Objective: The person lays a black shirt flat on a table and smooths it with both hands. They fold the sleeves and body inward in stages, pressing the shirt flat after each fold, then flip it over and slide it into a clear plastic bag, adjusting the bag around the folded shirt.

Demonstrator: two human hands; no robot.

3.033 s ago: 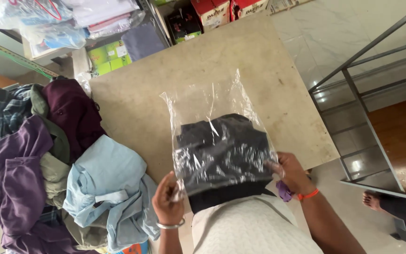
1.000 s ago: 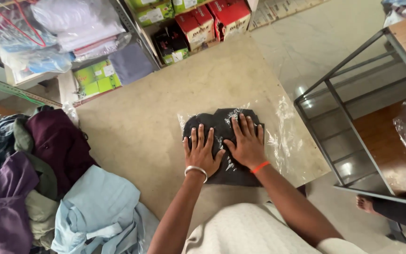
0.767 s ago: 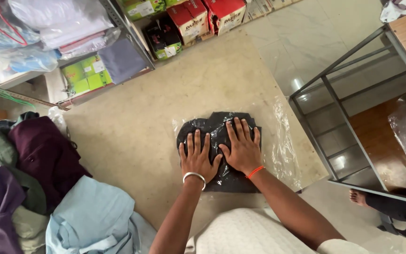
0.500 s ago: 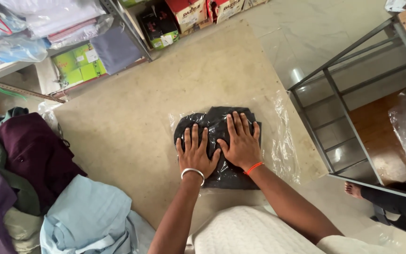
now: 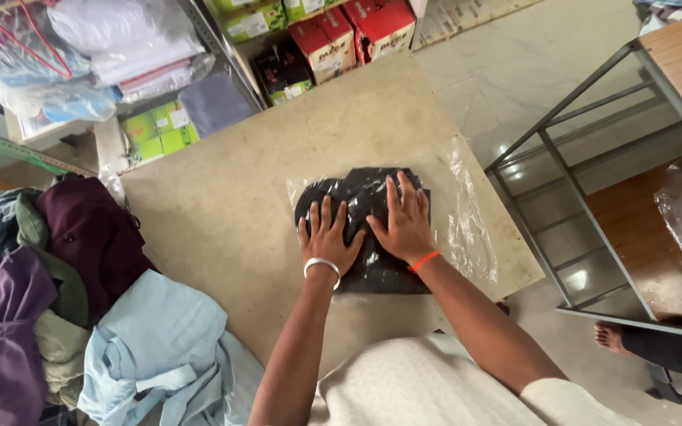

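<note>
The black folded garment (image 5: 369,201), sealed inside a clear plastic bag (image 5: 463,213), is lying flat on the beige table (image 5: 222,213). The left hand (image 5: 327,239) and right hand (image 5: 404,225) are both pressing down on it, fingers spread flat and gripping nothing. A heap of clothes (image 5: 80,308) is sitting at the table's left.

Bare tabletop (image 5: 230,213) lies open left of and beyond the bagged black garment (image 5: 357,201), free for a hand to pass. A heap of clothes (image 5: 80,292) blocks the table's left edge. To the right, a metal frame (image 5: 554,166) stands just beside the table. Boxes (image 5: 333,39) crowd the far side.
</note>
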